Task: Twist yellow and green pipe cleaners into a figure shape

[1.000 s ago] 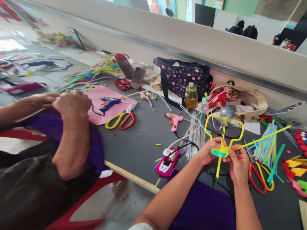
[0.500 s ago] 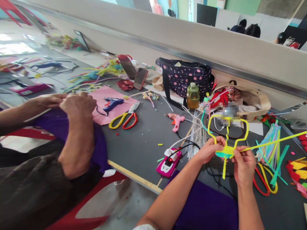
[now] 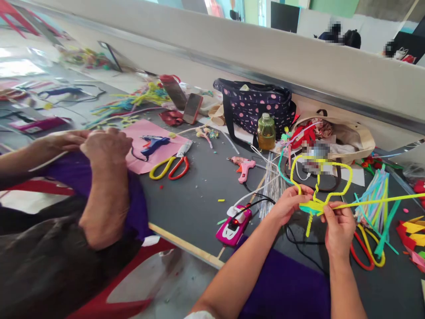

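Both my hands hold a yellow pipe-cleaner figure (image 3: 320,177) above the dark table (image 3: 199,195). It has two loops on top and a wound yellow and teal knot at its middle. My left hand (image 3: 290,203) pinches the knot from the left. My right hand (image 3: 338,228) pinches it from the right, where a long yellow pipe-cleaner tail (image 3: 381,200) runs off toward the right edge. A short yellow end hangs below the knot.
A pink glue gun (image 3: 232,226) with a lit red light lies left of my hands, another pink one (image 3: 244,167) behind. Scissors (image 3: 367,252), pastel pipe cleaners (image 3: 373,199), a spotted bag (image 3: 255,108), an oil bottle (image 3: 265,133). Another person's arms (image 3: 102,177) rest at left.
The long yellow tail has swung flatter, and the figure sits a bit higher and more to the right. My hands keep their pinch on the knot.
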A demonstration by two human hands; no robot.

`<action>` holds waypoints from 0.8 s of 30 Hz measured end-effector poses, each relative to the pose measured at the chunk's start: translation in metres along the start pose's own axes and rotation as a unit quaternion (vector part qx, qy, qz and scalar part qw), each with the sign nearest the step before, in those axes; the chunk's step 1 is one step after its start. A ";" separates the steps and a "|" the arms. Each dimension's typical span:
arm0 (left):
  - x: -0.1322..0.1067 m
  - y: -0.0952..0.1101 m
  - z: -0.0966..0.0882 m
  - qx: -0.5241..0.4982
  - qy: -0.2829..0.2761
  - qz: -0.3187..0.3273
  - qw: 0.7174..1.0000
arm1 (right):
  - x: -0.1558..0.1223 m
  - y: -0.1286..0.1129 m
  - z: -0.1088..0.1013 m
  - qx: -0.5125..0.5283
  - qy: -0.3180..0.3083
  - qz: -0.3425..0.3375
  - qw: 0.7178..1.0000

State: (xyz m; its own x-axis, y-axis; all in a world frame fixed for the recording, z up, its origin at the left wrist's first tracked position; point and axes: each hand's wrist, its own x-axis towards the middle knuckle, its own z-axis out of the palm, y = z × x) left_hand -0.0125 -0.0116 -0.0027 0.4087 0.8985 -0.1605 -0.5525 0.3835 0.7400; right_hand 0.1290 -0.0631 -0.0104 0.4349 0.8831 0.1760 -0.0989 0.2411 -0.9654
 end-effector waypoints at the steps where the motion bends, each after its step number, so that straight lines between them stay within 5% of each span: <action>1: 0.000 -0.002 0.001 0.002 -0.008 -0.006 1.000 | 0.000 0.001 0.000 0.000 -0.002 0.002 1.000; 11: 0.004 -0.012 0.004 0.095 0.076 0.081 0.989 | 0.005 -0.001 0.000 -0.026 0.064 0.004 0.998; 24: -0.001 -0.028 0.012 0.253 0.052 0.110 0.960 | 0.011 -0.009 -0.005 -0.220 0.029 -0.168 0.961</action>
State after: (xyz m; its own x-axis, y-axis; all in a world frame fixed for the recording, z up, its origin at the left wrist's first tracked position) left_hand 0.0110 -0.0256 -0.0151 0.2326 0.9725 -0.0083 -0.1827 0.0520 0.9818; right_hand 0.1395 -0.0575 -0.0003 0.4275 0.7582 0.4924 0.4378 0.3029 -0.8465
